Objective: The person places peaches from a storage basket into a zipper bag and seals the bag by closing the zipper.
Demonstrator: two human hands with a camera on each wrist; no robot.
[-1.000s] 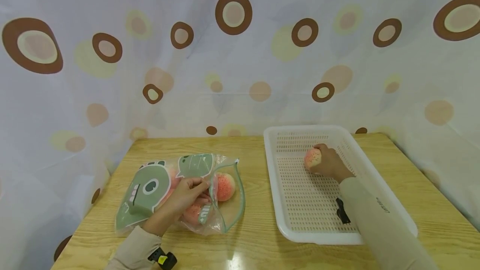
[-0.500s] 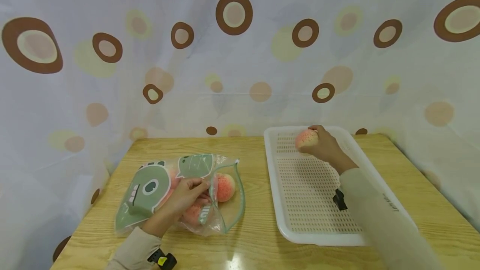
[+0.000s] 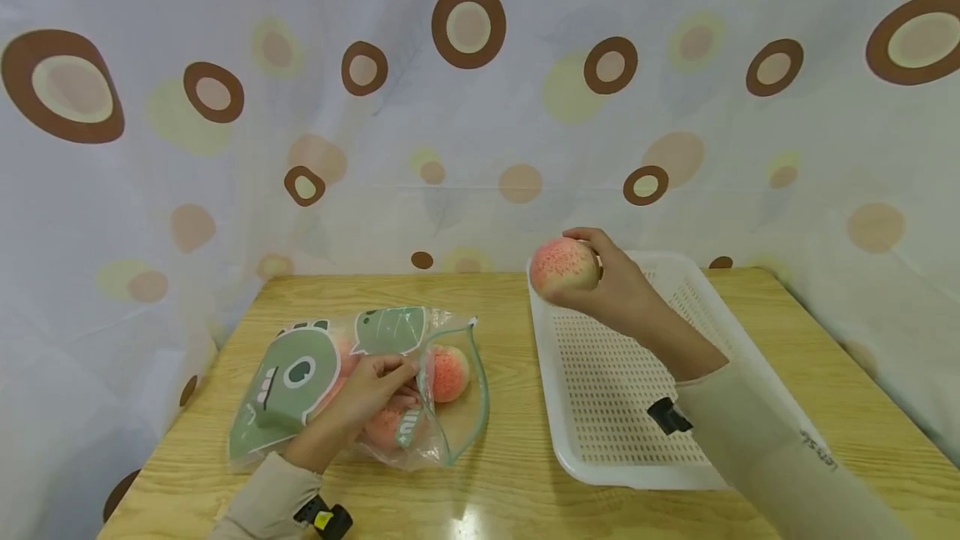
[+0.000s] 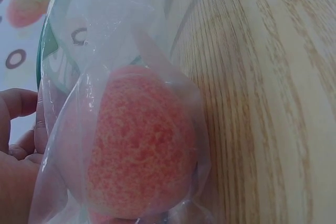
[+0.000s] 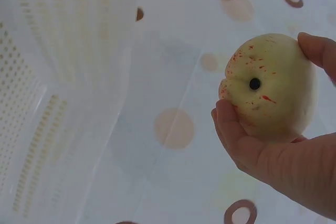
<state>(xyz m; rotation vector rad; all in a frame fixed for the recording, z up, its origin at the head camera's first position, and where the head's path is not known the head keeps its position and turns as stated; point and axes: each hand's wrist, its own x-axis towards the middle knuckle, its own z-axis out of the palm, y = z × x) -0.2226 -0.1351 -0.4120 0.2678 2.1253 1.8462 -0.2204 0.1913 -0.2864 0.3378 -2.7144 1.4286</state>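
Observation:
In my right hand (image 3: 618, 294) I grip a pink and cream peach (image 3: 562, 267), raised over the far left corner of the white basket (image 3: 557, 440). The right wrist view shows the peach's (image 5: 275, 90) pale underside with a small dark hole, fingers and thumb around it. My left hand (image 3: 367, 398) pinches the upper film of a clear zip bag (image 3: 393, 330) with a green dinosaur print, near its mouth. Several peaches lie inside; one peach (image 3: 450, 375) sits by the opening. Through the film, the left wrist view shows a peach (image 4: 142, 145) close up.
The bag lies on the left of a wooden table (image 3: 517, 407) and the basket stands on the right. Behind the table hangs a patterned curtain (image 3: 517, 107). Black straps (image 3: 667, 415) are on both wrists.
My right hand has lifted the peach up from inside the basket and carried it left to the basket's far left corner. My left hand and the bag have stayed in place.

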